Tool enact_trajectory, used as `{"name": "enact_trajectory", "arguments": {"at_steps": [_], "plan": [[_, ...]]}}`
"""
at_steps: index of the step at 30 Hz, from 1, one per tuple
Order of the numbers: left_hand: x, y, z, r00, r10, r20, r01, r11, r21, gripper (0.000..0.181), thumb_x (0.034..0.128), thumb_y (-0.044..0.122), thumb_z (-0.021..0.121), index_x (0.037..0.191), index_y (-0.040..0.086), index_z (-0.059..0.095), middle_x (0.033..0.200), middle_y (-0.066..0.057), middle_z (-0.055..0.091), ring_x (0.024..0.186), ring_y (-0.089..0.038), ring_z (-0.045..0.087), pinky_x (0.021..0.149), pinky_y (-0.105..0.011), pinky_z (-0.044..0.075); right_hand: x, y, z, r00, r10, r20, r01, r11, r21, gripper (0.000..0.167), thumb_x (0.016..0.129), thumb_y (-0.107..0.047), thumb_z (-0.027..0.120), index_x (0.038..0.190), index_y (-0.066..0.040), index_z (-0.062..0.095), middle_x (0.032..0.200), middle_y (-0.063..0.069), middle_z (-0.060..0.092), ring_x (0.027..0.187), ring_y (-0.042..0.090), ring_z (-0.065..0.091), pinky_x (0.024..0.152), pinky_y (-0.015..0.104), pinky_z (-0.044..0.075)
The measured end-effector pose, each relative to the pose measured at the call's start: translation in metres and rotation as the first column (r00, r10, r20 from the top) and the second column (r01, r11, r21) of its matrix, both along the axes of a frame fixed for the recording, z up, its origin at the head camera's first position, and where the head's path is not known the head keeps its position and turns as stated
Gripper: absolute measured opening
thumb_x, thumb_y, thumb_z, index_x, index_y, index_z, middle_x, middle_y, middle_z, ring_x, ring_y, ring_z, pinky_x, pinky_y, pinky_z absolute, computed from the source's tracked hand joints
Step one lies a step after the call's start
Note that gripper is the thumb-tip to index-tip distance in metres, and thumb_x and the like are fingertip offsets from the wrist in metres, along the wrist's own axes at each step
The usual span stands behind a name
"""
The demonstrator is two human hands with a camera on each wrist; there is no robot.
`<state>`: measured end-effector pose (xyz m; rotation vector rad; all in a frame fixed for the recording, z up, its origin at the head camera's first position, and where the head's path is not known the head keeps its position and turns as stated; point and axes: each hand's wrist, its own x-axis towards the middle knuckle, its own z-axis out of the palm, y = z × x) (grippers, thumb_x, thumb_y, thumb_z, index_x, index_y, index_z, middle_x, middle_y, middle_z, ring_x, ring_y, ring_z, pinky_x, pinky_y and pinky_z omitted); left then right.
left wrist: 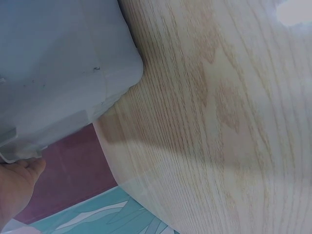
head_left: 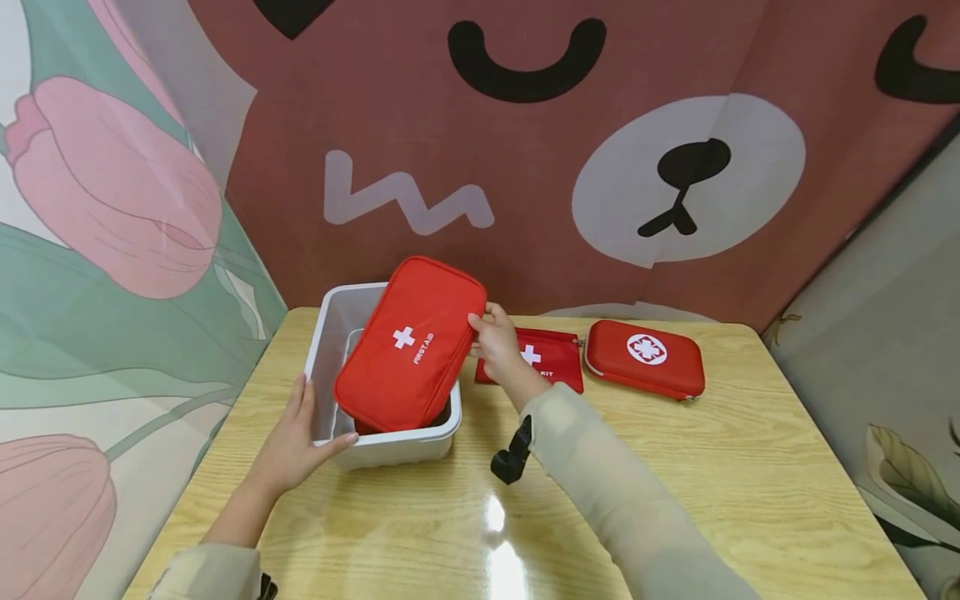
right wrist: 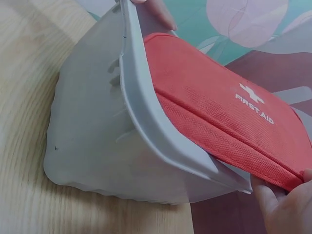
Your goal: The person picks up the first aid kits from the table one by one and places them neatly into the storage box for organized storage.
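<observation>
Probably light and pliant, the red pouch (head_left: 401, 358) tilts across the bin (head_left: 401, 451) near the desk (head_left: 600, 467)'s far left corner, best held by the edge the right hand (head_left: 501, 343) pinches, the left hand (head_left: 288, 454) gripping the bin.

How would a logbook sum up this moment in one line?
Left hand: holds bin; right hand: grips FIRST AID pouch; that pouch: tilted at bin's mouth; on table: KIT pouch, red case

One red bag (head_left: 435, 300), one red pouch (head_left: 561, 360) and one red case (head_left: 678, 360), three in all, carry two white crosses (head_left: 403, 337) and one round emblem (head_left: 647, 350) between them, alongside one grey bin (head_left: 397, 452), one wooden bench (head_left: 420, 533), one left hand (head_left: 292, 446) and one right hand (head_left: 498, 343), making two hands, and two pale sleeves (head_left: 615, 500).
</observation>
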<state>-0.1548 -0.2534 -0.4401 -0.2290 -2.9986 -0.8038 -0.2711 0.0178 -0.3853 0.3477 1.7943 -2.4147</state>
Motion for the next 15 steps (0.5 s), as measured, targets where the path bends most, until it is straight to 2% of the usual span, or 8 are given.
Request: {"name": "enact_trajectory", "arguments": {"at_steps": [7,15], "plan": [[0.0006,0.0011,0.0026,0.999,0.018,0.03,-0.018,1.0,0.001,0.103,0.0718,0.057,0.056,0.136,-0.003,0.002,0.142,-0.018,-0.003,0.122,-0.041,0.015,0.08,-0.057,0.036,-0.0049,-0.0062,0.0047,0.996,0.082,-0.041,-0.078,0.993,0.083,0.023,0.088,-0.006,0.047,0.111,-0.003,0.047,0.079,0.008,0.053,0.059,0.016,0.052,0.052,0.029,0.045],[0.0006,0.0018,0.0034,0.998,0.029,0.048,-0.03,1.0,0.009,0.104,0.0707,0.058,0.056,0.137,-0.001,0.001,0.142,-0.018,-0.003,0.123,-0.041,0.014,0.077,-0.056,0.039,-0.0095,-0.011,0.0067,0.984,0.174,-0.048,-0.162,0.968,0.19,0.026,0.089,-0.006,0.046,0.115,-0.004,0.046,0.089,0.01,0.05,0.063,0.018,0.05,0.062,0.035,0.046]]}}
